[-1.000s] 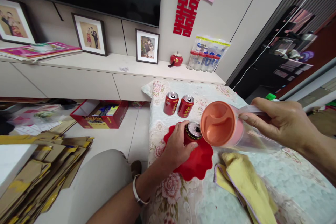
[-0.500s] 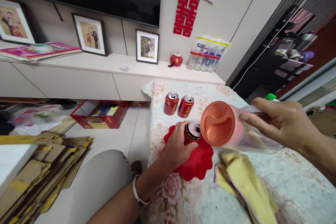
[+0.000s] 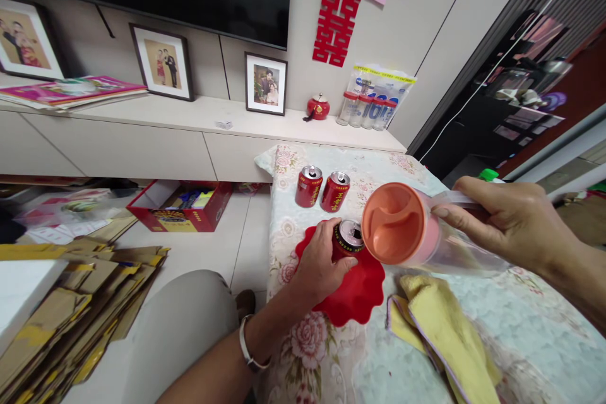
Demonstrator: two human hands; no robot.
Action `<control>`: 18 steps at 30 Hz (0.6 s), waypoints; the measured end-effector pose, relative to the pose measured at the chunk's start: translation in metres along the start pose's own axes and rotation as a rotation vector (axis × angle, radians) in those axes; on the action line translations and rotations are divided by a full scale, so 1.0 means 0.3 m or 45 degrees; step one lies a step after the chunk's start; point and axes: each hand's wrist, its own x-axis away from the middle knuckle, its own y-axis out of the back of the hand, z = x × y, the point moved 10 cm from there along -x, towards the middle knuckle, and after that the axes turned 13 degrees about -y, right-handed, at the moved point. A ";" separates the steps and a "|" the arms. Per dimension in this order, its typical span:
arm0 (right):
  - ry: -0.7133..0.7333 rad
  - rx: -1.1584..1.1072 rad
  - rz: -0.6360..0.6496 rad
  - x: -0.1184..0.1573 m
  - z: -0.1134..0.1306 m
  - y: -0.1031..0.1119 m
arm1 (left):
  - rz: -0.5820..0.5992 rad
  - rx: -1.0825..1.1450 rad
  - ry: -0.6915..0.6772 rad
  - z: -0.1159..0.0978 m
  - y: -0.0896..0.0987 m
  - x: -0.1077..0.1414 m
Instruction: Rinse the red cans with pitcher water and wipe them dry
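Observation:
My left hand (image 3: 324, 262) is wrapped round an opened red drink can (image 3: 349, 237), which stands on a red scalloped plate (image 3: 353, 300). By its handle my right hand (image 3: 502, 218) holds a clear pitcher (image 3: 454, 246) with an orange lid (image 3: 394, 224). The pitcher is tipped to the left, its lid close beside the top of the held can. Whether liquid runs between them cannot be made out. Behind the plate stand two more red cans, a left one (image 3: 308, 188) and a right one (image 3: 335, 193), both opened. A yellow cloth (image 3: 449, 334) lies crumpled below the pitcher.
A flowered tablecloth (image 3: 379, 366) covers the table. Behind it runs a low cabinet (image 3: 189, 115) with framed photos, a small red pot (image 3: 318, 107) and several red-lidded jars (image 3: 362, 112). Flattened cardboard (image 3: 85, 303) and a red box (image 3: 184, 218) lie on the floor at left.

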 end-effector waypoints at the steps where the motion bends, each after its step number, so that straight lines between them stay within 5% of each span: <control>1: -0.003 0.002 0.001 0.000 -0.001 -0.001 | 0.001 0.000 0.003 0.001 0.000 0.000; 18: -0.005 0.005 -0.010 0.003 -0.003 0.002 | 0.001 -0.001 0.014 -0.006 0.001 0.000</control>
